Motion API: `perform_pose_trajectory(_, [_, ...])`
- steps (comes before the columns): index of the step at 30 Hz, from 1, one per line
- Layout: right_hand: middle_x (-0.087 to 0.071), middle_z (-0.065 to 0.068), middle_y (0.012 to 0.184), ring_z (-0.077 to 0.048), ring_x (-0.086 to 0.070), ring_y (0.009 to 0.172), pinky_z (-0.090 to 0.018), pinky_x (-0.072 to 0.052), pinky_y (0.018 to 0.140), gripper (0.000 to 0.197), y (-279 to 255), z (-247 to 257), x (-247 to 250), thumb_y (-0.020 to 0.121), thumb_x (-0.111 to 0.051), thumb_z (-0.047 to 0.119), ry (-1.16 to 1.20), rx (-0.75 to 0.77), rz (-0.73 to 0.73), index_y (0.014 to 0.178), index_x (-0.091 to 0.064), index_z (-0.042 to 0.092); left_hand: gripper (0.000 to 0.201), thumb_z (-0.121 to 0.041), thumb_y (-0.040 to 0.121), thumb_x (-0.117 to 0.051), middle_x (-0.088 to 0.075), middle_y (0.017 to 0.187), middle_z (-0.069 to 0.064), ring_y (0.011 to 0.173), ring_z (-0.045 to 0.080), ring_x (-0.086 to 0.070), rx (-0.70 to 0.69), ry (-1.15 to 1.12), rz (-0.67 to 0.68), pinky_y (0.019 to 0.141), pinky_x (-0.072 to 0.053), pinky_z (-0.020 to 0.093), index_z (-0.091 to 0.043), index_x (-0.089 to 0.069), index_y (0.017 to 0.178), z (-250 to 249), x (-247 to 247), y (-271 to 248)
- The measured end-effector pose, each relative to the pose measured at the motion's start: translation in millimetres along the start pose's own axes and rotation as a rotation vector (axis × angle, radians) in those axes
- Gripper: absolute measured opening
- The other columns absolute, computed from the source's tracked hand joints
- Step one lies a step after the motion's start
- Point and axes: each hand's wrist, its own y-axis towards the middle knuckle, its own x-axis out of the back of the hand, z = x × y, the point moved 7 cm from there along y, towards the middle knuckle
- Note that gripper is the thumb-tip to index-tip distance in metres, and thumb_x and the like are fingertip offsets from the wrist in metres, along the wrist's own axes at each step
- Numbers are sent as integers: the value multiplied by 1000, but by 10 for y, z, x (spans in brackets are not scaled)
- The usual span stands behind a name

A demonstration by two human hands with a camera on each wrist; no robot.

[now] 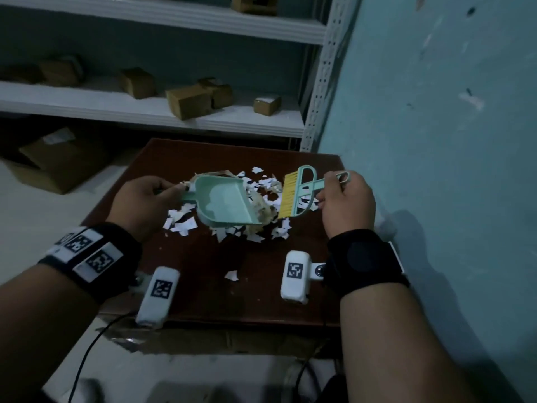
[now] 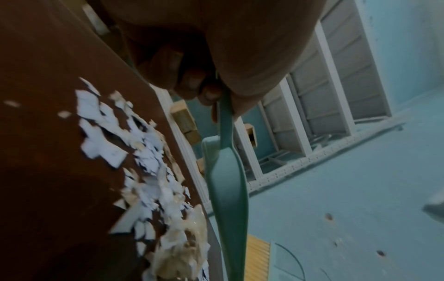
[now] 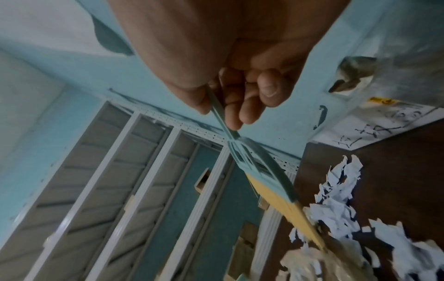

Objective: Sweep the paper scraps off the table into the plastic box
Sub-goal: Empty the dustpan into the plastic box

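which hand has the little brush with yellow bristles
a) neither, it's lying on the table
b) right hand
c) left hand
b: the right hand grips the brush by its green handle over the paper scraps, while the left hand holds the dustpan.

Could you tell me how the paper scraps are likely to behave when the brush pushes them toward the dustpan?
The paper scraps look thin and torn, so probably light and apt to scatter. Some curl upward, so the brush bristles may skip over flat ones. A few overlap and may slide together.

Smooth plastic dustpan (image 1: 223, 203); torn paper scraps (image 1: 180, 222); glossy dark wooden table (image 1: 232, 298).
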Motion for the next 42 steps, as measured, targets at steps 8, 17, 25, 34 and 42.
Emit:
perform_pose_trajectory(8, [-61,-4,84,-29,-59,79,-35,-42,66,23,-134,196,-430,105,-48,31,-403,213,142,104,-65,16,24,-35,96,-70,-67,75,10,67,25,-59,57,125,-60,62,-43,37,-17,-74,80,623,490,-120])
perform_pose_trajectory(17, [-60,-6,98,-32,-60,93,-37,-40,71,28,-159,281,-954,107,-40,33,-615,321,239,111,-61,14,24,-31,95,-70,-63,70,0,66,13,-55,-11,295,-6,57,-35,33,-24,-68,72,760,425,64])
perform_pose_trajectory(25, [-65,-5,111,-28,-62,104,-36,-39,74,36,-302,277,-1340,109,-39,39,-727,306,401,121,-61,14,23,-37,94,-69,-63,69,-9,65,7,-57,-21,358,27,58,-39,30,-30,-67,72,804,200,185])
perform_pose_trajectory(34, [-44,11,76,-18,-49,77,-35,-36,69,27,-560,522,-1607,109,-40,38,-587,381,515,93,-52,19,23,-38,96,-66,-66,71,-8,69,14,-63,32,312,82,63,-45,31,-23,-76,82,863,58,181])
perform_pose_trajectory(42, [-57,3,78,-18,-54,72,-36,-44,66,33,-653,597,-1604,108,-40,40,-388,383,552,94,-60,17,28,-35,97,-67,-70,70,4,67,23,-67,103,93,83,65,-53,37,-19,-73,75,912,-20,145])
